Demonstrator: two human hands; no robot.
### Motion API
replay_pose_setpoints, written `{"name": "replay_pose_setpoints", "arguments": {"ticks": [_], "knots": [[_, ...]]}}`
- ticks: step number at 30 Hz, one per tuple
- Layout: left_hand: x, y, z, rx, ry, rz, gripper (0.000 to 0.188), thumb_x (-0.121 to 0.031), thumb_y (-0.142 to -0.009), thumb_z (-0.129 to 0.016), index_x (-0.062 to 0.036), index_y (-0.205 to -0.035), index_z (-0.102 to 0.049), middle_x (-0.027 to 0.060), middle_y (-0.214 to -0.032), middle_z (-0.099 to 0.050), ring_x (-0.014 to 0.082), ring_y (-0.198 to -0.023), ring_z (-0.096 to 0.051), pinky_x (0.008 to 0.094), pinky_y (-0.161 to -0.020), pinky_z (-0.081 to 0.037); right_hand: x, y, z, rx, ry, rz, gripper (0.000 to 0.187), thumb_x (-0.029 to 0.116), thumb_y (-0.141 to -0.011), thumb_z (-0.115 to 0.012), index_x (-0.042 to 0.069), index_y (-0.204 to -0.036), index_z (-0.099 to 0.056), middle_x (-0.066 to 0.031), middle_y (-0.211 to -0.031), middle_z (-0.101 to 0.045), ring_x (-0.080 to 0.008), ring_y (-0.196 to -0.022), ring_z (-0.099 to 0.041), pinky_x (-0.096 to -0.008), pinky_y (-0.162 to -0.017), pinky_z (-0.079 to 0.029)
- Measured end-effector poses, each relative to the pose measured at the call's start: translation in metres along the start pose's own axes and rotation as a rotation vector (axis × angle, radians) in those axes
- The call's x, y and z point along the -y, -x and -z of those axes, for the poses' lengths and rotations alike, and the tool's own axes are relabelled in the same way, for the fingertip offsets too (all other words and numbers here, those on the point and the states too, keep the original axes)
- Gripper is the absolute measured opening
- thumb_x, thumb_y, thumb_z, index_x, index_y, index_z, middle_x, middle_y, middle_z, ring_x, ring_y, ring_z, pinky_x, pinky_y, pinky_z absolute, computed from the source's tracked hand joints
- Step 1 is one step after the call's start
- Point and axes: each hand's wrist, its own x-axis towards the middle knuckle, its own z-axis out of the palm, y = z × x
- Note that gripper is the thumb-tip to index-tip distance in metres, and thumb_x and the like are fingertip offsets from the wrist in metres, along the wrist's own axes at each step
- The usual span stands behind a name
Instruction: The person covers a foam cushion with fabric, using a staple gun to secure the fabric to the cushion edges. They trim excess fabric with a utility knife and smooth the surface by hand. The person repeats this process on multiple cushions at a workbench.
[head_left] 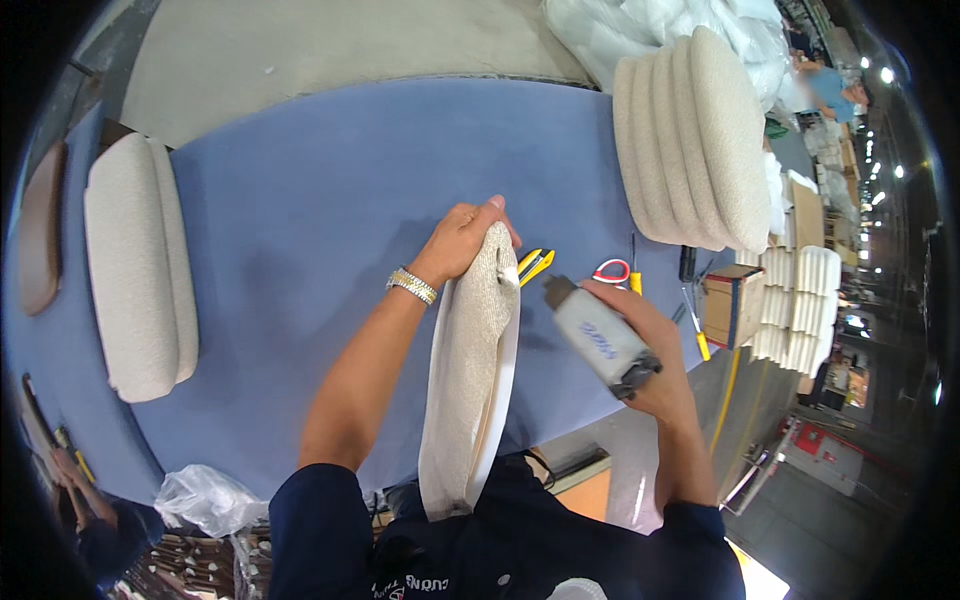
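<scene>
A beige fabric-covered seat pad [462, 370] with a white edge stands on its side, its lower end against my body. My left hand [465, 238] grips the pad's far end, thumb on top. In my right hand [652, 345] is a grey staple gun [602, 338] with a dark nose and black tape at its back end. The staple gun is held right of the pad, apart from it, its nose tilted up and left. Just beyond the pad a yellow utility knife [537, 265] lies on the blue table [300, 200]. Red-handled scissors [611, 270] lie past the staple gun.
Several beige pads [690, 140] are stacked at the far right. More beige pads [140, 270] and a brown one [42, 230] sit at left. A yellow-handled screwdriver [635, 282] and a cardboard box [732, 305] are at right. Another person's arm [85, 490] shows lower left.
</scene>
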Motion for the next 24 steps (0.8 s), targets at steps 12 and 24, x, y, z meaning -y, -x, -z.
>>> {"name": "replay_pose_setpoints", "arguments": {"ticks": [12, 24], "knots": [[-0.051, 0.128, -0.095, -0.454, -0.849, -0.347, 0.048, -0.015, -0.095, -0.069, -0.0003, -0.14, -0.059, 0.0226, -0.151, -0.052, 0.038, -0.136, -0.054, 0.0444, -0.114, -0.042, -0.134, 0.142, -0.13, 0.017, 0.006, -0.405, 0.065, 0.009, -0.078, -0.076, 0.007, -0.14, -0.058, -0.022, -0.126, -0.064, -0.0449, -0.123, -0.057, -0.0457, -0.102, -0.049], [-0.019, 0.109, -0.113, -0.857, -0.359, -0.204, 0.031, -0.023, -0.108, -0.055, 0.0027, -0.111, -0.071, 0.0013, -0.087, -0.068, 0.0058, -0.078, -0.055, 0.0263, -0.069, -0.048, -0.067, -0.03, -0.1, -0.499, -0.257, 0.063, 0.036, 0.012, -0.085, -0.071, 0.007, -0.12, -0.064, -0.0122, -0.106, -0.065, -0.0292, -0.085, -0.067, -0.0412, -0.075, -0.054]]}}
